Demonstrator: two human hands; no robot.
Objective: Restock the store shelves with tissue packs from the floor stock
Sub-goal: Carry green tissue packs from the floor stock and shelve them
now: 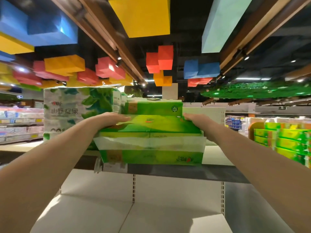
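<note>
Two bare arms reach up from the bottom of the view, over a pale lower shelf (127, 214) with nothing seen on it. Above it runs the grey front edge of the top shelf (185, 173).

The left hand (112, 119) and the right hand (193, 119) hold a big green tissue pack (151, 140), one hand at each end. The fingers of both hands lie over the top edges and press in from the sides. I cannot see the thumbs.

The green tissue pack sits at the front of the top shelf, with its near edge about level with the shelf edge. It looks like many small packs wrapped in thin plastic. I think it is light and soft, so it will squash a bit if it is squeezed hard. The wrap looks smooth and may slip. Holding both ends, as now, seems the best way to push it back.

Just behind it is another green pack (154, 105). To the left stands a tall white and green pack (79, 108), touching or almost touching. Far off to the right, more green packs (284, 142) sit in a stack.
</note>
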